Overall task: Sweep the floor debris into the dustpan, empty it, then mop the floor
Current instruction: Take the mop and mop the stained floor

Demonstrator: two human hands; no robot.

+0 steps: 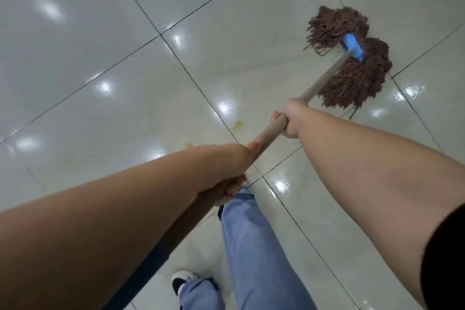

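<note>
**Two hands grip a mop handle, its head spread on a tiled floor**

The right hand [289, 121] is closed around the wooden handle [324, 78] partway along, fingers wrapped under the shaft. The left hand [234, 171] is closed around the same handle nearer the body, fingers curled beneath it. Both forearms are bare.

The mop runs diagonally, its long axis pointing from the lower left up to the upper right. The mop head [352, 58] lies flat on the floor [100, 58] well ahead of the right hand. It is a mass of shaggy brown yarn strands fanned to both sides of a blue plastic clamp [353, 46] where the round, pale handle joins.

The floor is glossy, pale square tile with dark grout lines and bright reflections. Two small yellowish stains [237, 124] sit left of the handle. Below are blue trouser legs [251, 246] and a black-and-white shoe [181, 280].
</note>
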